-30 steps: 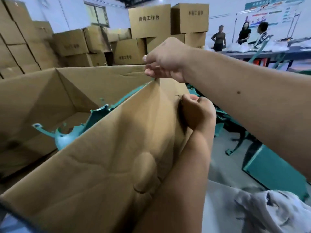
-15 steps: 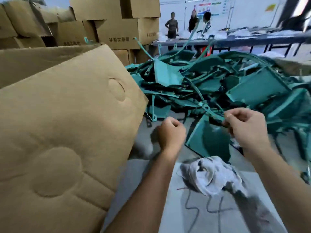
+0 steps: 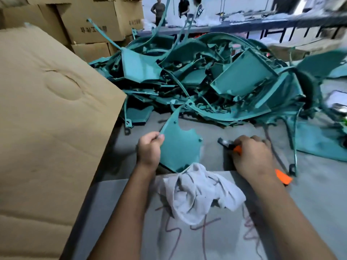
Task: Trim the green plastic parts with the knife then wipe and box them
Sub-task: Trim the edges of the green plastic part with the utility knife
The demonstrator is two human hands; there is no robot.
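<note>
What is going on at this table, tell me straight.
A person is starting on one green plastic part. The left hand holds it by its edge, standing on the grey table, while the right hand grips an orange-handled knife beside it. A white rag lies just in front, a heap of green parts behind, a large cardboard box to the left.

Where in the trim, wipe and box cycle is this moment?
A new cycle is starting. The left hand holds a green part; the right hand grips the knife, no cutting visible yet. The rag lies unused, the box waits, and a pile remains.
</note>
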